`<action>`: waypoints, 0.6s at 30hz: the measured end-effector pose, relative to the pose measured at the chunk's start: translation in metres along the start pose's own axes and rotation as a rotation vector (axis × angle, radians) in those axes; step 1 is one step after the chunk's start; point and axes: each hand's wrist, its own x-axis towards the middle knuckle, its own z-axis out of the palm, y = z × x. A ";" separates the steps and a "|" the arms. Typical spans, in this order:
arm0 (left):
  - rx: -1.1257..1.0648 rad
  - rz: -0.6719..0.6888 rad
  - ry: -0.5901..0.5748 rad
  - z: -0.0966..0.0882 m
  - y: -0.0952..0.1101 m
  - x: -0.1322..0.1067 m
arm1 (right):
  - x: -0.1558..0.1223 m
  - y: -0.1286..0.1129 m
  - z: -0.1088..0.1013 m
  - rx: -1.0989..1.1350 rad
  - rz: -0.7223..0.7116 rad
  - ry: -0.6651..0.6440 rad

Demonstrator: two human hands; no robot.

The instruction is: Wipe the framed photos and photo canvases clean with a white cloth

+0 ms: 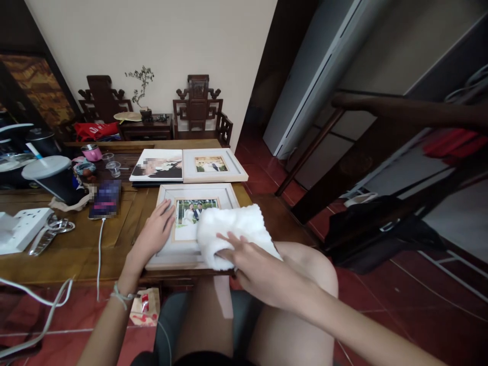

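Observation:
A white picture frame (pixel 163 259) with a wedding photo (pixel 187 213) lies flat at the table's near edge. My left hand (pixel 154 231) rests on its left border, fingers stretched out over the rim. In my right hand (pixel 247 264) is a fluffy white cloth (pixel 234 226), bunched and pressed against the frame's lower right part. That cloth covers the right side of the photo and overhangs the table edge. Part of my right hand's grip is hidden by the folds.
Behind lie a second white frame (pixel 238 168) and a photo album (pixel 158 165). To the left are a charging phone (pixel 104 198), a lidded black cup (pixel 57 178), a power strip (pixel 28 229) and nail clippers (pixel 43 241). A wooden chair (pixel 312 173) stands at right.

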 end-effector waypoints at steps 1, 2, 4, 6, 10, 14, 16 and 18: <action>-0.001 -0.009 -0.004 0.000 0.001 -0.001 | 0.008 0.005 0.008 -0.024 0.027 0.047; -0.004 -0.014 -0.006 -0.001 0.002 -0.002 | 0.017 0.012 0.015 -0.051 0.051 0.092; -0.009 -0.018 -0.013 -0.002 0.004 -0.003 | 0.041 0.029 0.022 -0.099 0.077 0.167; -0.013 -0.017 -0.021 -0.003 0.005 -0.002 | 0.068 0.047 0.020 -0.140 0.086 0.228; -0.013 -0.010 -0.005 -0.002 0.001 0.000 | 0.108 0.073 0.004 -0.223 0.102 0.260; 0.002 -0.016 0.020 0.000 0.000 0.002 | 0.101 0.066 0.005 -0.277 0.075 0.194; 0.000 -0.019 0.023 0.000 0.001 0.001 | 0.079 0.050 0.006 -0.249 0.062 0.130; -0.007 -0.019 0.031 0.000 0.002 0.001 | 0.051 0.031 0.003 -0.178 0.067 0.035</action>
